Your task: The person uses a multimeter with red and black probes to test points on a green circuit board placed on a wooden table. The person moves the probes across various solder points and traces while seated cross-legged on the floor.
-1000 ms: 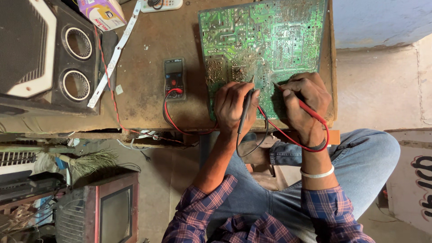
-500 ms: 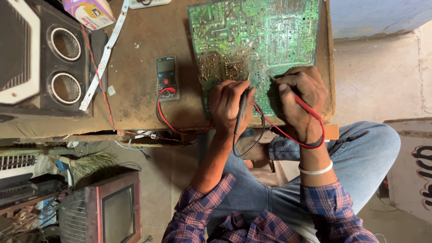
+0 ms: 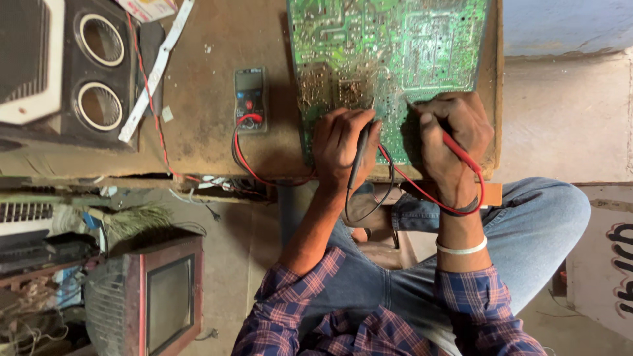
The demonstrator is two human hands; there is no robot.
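Probing green circuit board, both hands.

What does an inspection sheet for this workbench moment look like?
Surface: worn brown workbench, dusty.
Job's things: green circuit board, solder side up; multimeter beside it.
Clutter: white strip, speaker box.
Hands: left hand holds black probe; right hand holds red probe, both on the board.
Cables: red lead runs from the meter; black lead loops below the bench edge.
Surroundings: old television on the floor.
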